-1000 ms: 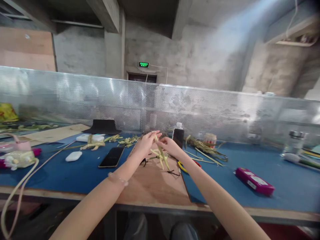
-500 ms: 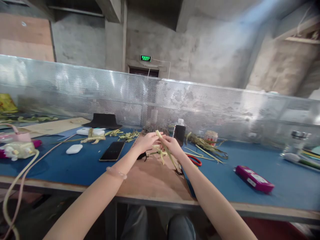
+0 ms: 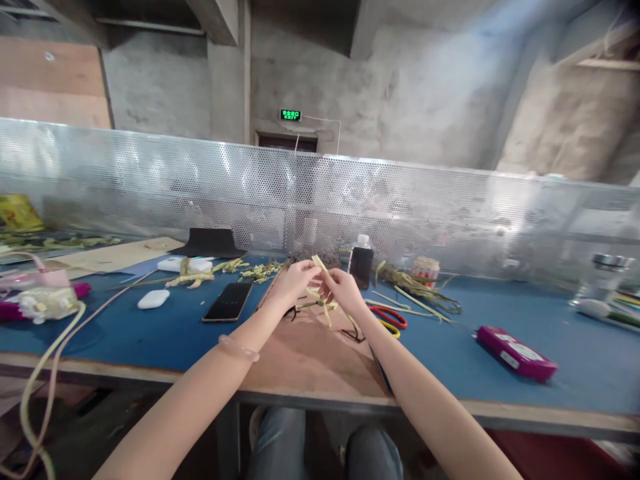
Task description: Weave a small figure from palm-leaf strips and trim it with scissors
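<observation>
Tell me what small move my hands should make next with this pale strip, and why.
Probably ease the pale strip slightly further through your fingers: your left hand and right hand meet at it, and its end pokes up above them, so there seems to be length to guide.

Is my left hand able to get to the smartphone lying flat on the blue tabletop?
Probably yes: nothing visible blocks your left hand from that smartphone, though the hand seems busy with a pale strip.
</observation>
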Demonstrator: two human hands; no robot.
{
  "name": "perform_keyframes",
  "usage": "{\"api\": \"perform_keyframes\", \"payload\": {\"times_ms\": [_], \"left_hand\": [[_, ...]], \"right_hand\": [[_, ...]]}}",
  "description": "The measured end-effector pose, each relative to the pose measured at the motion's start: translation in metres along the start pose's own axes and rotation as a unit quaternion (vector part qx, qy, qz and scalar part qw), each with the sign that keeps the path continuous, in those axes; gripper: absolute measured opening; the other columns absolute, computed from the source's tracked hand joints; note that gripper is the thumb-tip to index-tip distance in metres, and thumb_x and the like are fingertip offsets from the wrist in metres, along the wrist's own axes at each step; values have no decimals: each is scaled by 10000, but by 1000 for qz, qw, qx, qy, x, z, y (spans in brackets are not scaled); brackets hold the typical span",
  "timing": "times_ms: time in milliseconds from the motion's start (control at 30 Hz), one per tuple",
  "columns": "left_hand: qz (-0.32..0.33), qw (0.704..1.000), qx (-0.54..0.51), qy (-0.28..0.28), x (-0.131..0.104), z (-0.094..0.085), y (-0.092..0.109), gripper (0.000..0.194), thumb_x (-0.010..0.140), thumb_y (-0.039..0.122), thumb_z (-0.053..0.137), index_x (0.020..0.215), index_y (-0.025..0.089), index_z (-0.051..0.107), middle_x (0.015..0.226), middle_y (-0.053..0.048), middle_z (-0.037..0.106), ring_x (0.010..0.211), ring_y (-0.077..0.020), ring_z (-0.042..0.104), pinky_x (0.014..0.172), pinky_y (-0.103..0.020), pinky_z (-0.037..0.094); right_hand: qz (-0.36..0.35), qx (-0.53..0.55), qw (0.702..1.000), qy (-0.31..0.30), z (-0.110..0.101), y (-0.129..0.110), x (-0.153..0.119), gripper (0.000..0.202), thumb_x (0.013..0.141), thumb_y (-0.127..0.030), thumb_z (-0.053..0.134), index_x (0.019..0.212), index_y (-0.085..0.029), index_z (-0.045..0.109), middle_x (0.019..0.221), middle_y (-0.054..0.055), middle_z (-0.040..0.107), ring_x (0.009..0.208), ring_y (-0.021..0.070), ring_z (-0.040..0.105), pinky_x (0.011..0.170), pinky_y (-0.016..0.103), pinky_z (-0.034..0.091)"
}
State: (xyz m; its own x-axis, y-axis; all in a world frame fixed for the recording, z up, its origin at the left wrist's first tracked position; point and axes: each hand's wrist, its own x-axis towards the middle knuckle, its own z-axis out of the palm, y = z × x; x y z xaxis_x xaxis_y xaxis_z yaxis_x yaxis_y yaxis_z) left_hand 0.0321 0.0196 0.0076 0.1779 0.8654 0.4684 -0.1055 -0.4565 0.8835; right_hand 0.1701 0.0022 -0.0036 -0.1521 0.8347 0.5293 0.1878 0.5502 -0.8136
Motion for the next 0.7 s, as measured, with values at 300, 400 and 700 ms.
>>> {"api": "perform_keyframes", "payload": {"times_ms": [300,400,700], "left_hand": [[23,982,-52,181,12,-7,1,76,681,226,570,669,152,576,692,-45,670,571,-174,638,497,-272,529],[34,965,-84,247,16,-15,3,78,688,231,524,683,154,530,769,-76,688,577,-176,646,467,-271,526],[44,955,-144,254,8,-16,16,144,746,314,479,732,174,511,822,-86,719,654,-190,675,520,-266,534]], "right_hand": [[18,-21,999,-44,-10,8,6,197,795,-326,586,913,-173,547,594,-23,629,405,102,561,365,197,469],[25,-28,998,-51,-18,14,10,203,770,-257,590,946,-160,561,660,-11,651,438,90,563,400,193,472],[19,-27,999,6,-52,28,18,113,684,-245,647,739,-147,647,632,1,644,598,121,571,623,250,470]]}}
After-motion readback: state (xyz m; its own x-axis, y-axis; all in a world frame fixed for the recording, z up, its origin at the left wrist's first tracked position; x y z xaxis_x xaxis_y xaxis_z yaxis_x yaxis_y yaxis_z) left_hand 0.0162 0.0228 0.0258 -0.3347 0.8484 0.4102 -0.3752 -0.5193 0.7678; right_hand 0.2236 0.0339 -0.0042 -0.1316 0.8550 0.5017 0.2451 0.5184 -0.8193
